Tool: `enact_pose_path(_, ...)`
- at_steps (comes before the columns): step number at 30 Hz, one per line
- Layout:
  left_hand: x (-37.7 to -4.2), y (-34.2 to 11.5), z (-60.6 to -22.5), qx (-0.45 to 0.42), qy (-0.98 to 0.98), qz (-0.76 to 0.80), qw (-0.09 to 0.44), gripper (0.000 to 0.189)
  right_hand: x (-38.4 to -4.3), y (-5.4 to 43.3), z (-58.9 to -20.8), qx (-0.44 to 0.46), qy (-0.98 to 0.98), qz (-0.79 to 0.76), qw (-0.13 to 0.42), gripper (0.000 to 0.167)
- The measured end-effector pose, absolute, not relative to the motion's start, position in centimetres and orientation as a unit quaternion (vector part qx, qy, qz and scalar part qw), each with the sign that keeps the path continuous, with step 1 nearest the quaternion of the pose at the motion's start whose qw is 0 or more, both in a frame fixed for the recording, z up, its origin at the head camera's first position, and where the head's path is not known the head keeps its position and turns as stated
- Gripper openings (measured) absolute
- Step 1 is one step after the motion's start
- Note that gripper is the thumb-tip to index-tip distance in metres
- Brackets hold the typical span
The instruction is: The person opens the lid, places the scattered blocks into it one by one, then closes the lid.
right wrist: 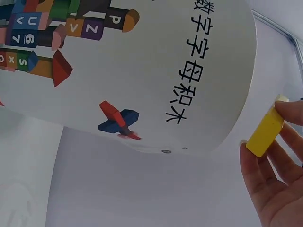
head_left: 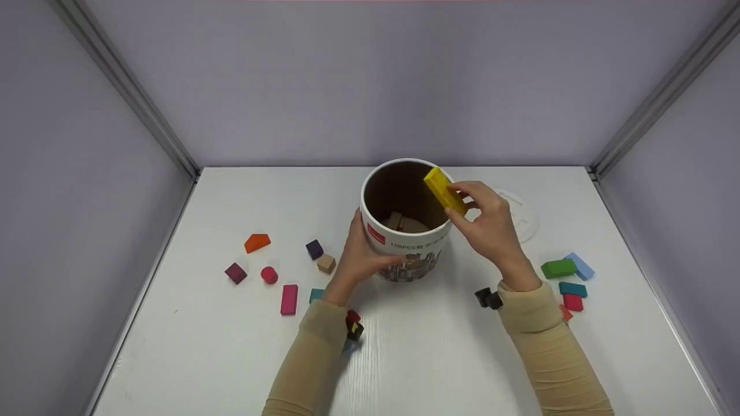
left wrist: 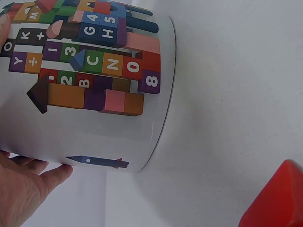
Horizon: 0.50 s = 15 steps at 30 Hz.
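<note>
A white printed bucket (head_left: 425,254) stands upright on the table, its top uncovered. My left hand (head_left: 358,257) grips its near left side, thumb across the front and fingers round the side. Over the right part of the rim, my right hand (head_left: 488,222) pinches a yellow block (head_left: 441,189) between thumb and fingertips. The yellow block (right wrist: 266,131) appears beyond the rim in the right wrist view. Plain wooden blocks (head_left: 395,221) lie at the bottom inside the bucket; the rest of the inside is dark.
Left of the bucket lie several loose blocks, among them an orange one (head_left: 257,242), a pink one (head_left: 289,299) and a purple cube (head_left: 236,273). A green block (head_left: 558,268) lies among others at the right. Behind my right hand is a clear round lid (head_left: 523,222). Walls enclose the table.
</note>
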<state>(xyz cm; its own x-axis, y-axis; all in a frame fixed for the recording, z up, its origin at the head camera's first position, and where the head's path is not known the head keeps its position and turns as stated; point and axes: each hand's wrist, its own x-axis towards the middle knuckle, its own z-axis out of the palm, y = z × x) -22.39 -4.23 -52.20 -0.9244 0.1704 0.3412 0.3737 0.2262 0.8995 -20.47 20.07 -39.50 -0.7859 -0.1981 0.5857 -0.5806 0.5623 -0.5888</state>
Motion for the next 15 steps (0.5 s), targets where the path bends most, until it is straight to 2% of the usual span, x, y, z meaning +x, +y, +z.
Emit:
enact_pose_path(4,-21.9,-4.1,-51.2,-0.186,-0.766,-0.608,0.092,0.13,-21.2,19.3,-39.6,0.255,-0.857,0.384,0.231,0.033)
enact_pose_path(9,-23.0,-4.1,-53.1,-0.168,-0.786,-0.59,0.079,0.133,-21.9,18.6,-39.9,0.259,-0.86,0.377,0.227,0.033)
enact_pose_path(15,-23.6,-4.1,-54.0,-0.174,-0.784,-0.588,0.093,0.133,-22.5,18.5,-40.7,0.249,-0.863,0.379,0.221,0.038)
